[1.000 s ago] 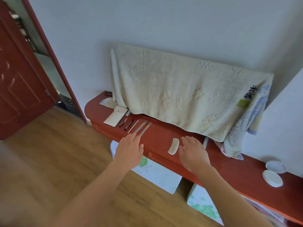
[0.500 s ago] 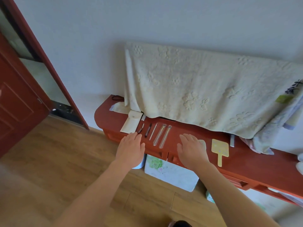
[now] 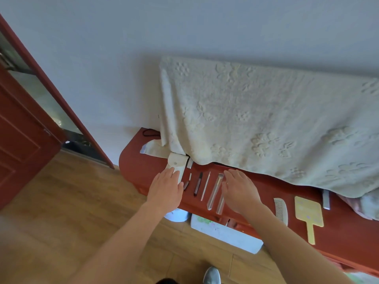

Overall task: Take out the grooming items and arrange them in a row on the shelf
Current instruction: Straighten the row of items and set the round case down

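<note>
Several slim grooming items lie in a row on the red shelf (image 3: 340,232): a short dark tool (image 3: 186,185), a dark pen-like tool (image 3: 198,183), a thin pale stick (image 3: 205,186) and two clear-handled brushes (image 3: 215,191). A cream pouch (image 3: 176,163) lies at their left end. My left hand (image 3: 165,189) rests flat with fingers apart over the pouch's lower part. My right hand (image 3: 239,189) is flat and spread beside the brushes, partly covering one. Further right lie a white comb (image 3: 281,210) and a yellow hand mirror (image 3: 308,215).
A cream towel (image 3: 256,124) hangs over the back of the shelf, with a small metal piece (image 3: 326,199) at its lower right edge. White boxes (image 3: 225,234) stand on the wood floor under the shelf. A red door (image 3: 22,144) is at left. A grey shoe (image 3: 212,275) shows below.
The view has shifted left and closer. Both hands have moved left along the shelf; my right hand left the comb and now sits by the brushes, and my left hand now lies on the pouch.
</note>
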{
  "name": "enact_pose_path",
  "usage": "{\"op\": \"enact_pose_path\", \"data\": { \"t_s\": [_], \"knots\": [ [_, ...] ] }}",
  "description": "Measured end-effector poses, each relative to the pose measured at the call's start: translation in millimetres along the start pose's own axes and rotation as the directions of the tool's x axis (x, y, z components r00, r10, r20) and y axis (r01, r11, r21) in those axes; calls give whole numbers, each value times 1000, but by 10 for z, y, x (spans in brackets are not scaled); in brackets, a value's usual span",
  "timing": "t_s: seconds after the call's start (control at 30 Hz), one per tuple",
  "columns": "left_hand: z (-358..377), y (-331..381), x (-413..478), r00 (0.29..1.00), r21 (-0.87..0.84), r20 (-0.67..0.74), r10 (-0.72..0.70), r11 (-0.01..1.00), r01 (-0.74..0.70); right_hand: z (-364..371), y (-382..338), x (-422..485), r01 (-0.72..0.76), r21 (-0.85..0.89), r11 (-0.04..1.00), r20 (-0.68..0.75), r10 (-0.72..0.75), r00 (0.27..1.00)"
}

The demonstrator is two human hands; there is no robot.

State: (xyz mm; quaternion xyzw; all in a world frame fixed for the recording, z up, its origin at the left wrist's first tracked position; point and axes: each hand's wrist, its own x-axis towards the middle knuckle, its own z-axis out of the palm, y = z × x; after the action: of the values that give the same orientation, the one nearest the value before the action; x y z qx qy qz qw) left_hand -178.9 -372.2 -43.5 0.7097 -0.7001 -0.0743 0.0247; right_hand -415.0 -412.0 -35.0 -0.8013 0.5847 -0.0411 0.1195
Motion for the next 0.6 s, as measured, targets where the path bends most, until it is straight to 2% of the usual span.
{"op": "enact_pose_path", "data": {
  "t_s": [0.3, 0.6],
  "knots": [
    [77, -512, 504, 995, -34, 67, 69, 997, -67, 206, -337, 425, -83, 14, 996, 27, 82, 996],
    [319, -612, 895, 959, -95, 127, 253, 966, -242, 605, -337, 512, -329, 65, 942, 63, 325, 944]
  ]
}}
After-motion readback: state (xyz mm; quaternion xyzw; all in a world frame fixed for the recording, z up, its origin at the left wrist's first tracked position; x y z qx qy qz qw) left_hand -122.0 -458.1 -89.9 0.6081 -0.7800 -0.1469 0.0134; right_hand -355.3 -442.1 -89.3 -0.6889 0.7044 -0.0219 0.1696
